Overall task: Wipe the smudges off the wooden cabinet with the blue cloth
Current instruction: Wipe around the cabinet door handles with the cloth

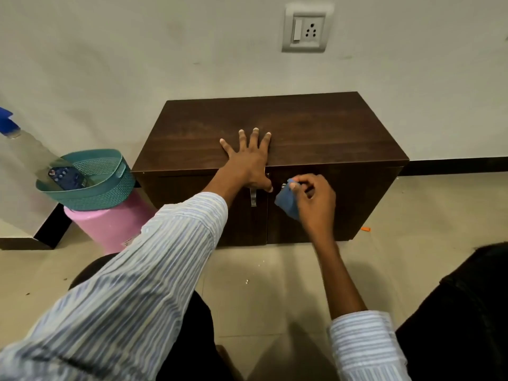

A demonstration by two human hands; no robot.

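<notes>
A low dark wooden cabinet (316, 127) stands against the wall, with two doors and metal handles. My left hand (248, 158) lies flat on its top near the front edge, fingers spread and the thumb hanging over the edge. My right hand (313, 196) pinches a bunched blue cloth (286, 199) against the upper left corner of the right door, by its handle. The left door's handle (253, 198) shows just below my left hand.
A teal woven basket (90, 180) holding a spray bottle (30, 149) and a remote sits on a pink bucket (110, 226) left of the cabinet. A wall socket (305, 28) is above. The floor is tiled, with an orange scrap (365, 229) at right.
</notes>
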